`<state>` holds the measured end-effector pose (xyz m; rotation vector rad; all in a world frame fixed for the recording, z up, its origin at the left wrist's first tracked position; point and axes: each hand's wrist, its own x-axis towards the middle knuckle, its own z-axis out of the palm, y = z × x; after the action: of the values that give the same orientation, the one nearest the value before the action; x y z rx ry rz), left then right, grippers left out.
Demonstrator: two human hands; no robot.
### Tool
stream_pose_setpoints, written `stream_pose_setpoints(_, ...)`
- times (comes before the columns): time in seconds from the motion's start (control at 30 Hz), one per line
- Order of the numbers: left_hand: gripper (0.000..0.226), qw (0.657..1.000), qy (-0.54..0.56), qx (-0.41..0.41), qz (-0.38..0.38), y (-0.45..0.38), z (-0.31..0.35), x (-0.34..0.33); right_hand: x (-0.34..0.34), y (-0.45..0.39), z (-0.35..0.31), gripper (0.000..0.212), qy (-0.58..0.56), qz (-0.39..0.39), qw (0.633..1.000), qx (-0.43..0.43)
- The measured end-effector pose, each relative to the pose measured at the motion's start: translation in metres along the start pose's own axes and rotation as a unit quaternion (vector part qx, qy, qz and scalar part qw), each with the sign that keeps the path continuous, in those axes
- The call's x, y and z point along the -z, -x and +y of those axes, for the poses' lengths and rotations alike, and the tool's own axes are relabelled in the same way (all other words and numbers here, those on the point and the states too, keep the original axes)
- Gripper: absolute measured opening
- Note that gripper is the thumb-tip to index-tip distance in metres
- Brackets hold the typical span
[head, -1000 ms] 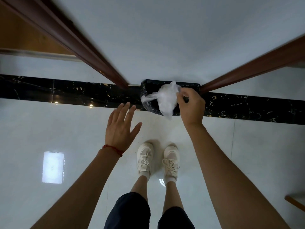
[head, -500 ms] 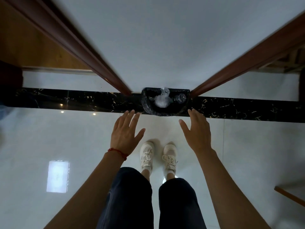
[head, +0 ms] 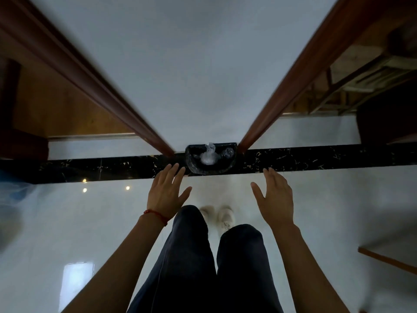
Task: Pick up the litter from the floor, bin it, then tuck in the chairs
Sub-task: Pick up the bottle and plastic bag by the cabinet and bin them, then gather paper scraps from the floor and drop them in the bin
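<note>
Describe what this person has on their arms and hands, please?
Both forearms are bare, with no sleeves or gloves showing. The left hand has a thin red string bracelet round its wrist. The right hand wears nothing: no ring, watch or band that I can see.

Dim, motion-blurred wide-angle view; lamp glints on the glossy floor (head: 67, 222), edges bowed.
</note>
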<state>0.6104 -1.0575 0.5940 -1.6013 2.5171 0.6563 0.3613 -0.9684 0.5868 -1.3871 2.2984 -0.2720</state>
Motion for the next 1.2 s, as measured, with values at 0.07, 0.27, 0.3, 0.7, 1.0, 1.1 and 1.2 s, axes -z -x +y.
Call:
stream_pose_setpoints(0.07, 0.063, 0.999, -0.014, -0.03, -0.008, -0.003, 0.005, 0.008, 0.008, 0.013, 0.003, 0.053, -0.009, 0.02, 0.999, -0.025)
stream_pose_setpoints(0.27, 0.061, 0.989, -0.053, -0.133, -0.033, -0.019, 0.02, 0.03, 0.013, 0.054, 0.007, 0.052, -0.009, 0.056, 0.992, -0.114)
stream_pose_setpoints(0.3, 0.061, 0.986, -0.059, -0.151, -0.037, -0.022, 0.023, 0.033, 0.012, 0.061, 0.007, 0.052, -0.009, 0.06, 0.99, -0.129)
stream_pose_setpoints(0.7, 0.063, 0.922, -0.098, -0.366, -0.082, 0.008, 0.116, 0.038, 0.03, 0.191, 0.025, 0.053, -0.044, 0.182, 0.934, -0.305)
stream_pose_setpoints(1.0, 0.076, 0.835, -0.162, -0.512, -0.117, 0.109, 0.216, -0.004, 0.021, 0.368, 0.069, 0.048, -0.065, 0.292, 0.839, -0.454)
stream_pose_setpoints(1.1, 0.079, 0.804, -0.171, -0.556, -0.12, 0.163, 0.249, -0.028, 0.009, 0.442, 0.081, 0.048, -0.074, 0.31, 0.806, -0.499)
stream_pose_setpoints(1.2, 0.081, 0.767, -0.179, -0.6, -0.143, 0.222, 0.278, -0.052, -0.007, 0.511, 0.089, 0.048, -0.087, 0.318, 0.77, -0.546)
